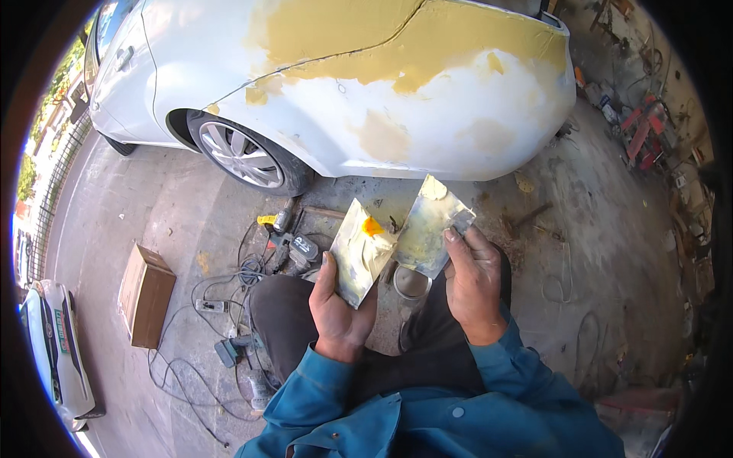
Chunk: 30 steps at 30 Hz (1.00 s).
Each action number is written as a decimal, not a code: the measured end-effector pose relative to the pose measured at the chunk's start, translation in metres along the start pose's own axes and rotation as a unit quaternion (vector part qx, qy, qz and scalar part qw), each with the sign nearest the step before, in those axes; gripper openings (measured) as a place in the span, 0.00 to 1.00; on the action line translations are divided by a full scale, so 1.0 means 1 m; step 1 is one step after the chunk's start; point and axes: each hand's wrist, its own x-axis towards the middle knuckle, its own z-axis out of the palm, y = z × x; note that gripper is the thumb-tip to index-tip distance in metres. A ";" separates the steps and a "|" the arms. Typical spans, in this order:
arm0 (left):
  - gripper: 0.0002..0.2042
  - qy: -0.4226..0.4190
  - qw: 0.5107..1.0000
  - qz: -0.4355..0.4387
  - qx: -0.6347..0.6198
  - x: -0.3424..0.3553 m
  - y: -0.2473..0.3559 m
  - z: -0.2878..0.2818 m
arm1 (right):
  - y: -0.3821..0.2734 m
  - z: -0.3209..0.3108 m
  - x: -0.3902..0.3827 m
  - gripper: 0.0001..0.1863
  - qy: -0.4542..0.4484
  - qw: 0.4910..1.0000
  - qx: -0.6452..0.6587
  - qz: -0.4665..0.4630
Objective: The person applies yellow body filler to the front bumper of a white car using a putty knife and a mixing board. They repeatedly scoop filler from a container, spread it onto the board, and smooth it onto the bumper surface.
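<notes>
"Concrete floor (595, 198) spreads around your bent knees, with a cardboard box (149, 298) off to your left, power tools (294, 248) and tangled cords (183, 397) nearer you, and a white car (328, 114) ahead. How far along do you look?"

"Part-way, as a judgement. Yellowish filler (336, 38) already covers a broad stretch of the car's upper side, and fainter tan patches (384, 136) show lower down. The filler's edges are ragged, so your surface seems well short of finished. Your paste (357, 238) looks unready too: an orange blob (372, 226) sits bunched on it, not yet blended through."

"Where is that paste, and what are your fingers doing?"

"It lies on the left plate (353, 292), above your knees and apart from the car. Your left hand (341, 313) grips that plate low down, thumb along its left edge; the fingers behind are mostly hidden, so you can't tell their exact placing. Your right hand (473, 282) pinches the right plate (420, 240) by its right edge. Whether your plates touch is hard to tell."

"How do they look?"

"Both are flat, four-sided and tilted. Your left one carries thick, creamy, pale yellow paste in ridged smears. Your right one is thinly streaked, greyish underneath, with a thicker pale dab (434, 188) at its top corner."
</notes>
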 end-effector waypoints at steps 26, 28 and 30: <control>0.23 0.114 0.992 0.049 -0.012 0.019 0.004 -0.004 | 0.043 -0.004 0.006 0.11 -0.094 0.888 -0.386 -0.232; 0.22 0.111 0.992 0.052 0.008 0.020 0.001 -0.020 | 0.043 -0.013 0.011 0.10 -0.042 0.955 -0.276 -0.101; 0.26 0.076 0.997 0.023 0.004 0.019 -0.008 -0.034 | 0.039 -0.010 0.014 0.13 0.035 0.988 -0.147 0.031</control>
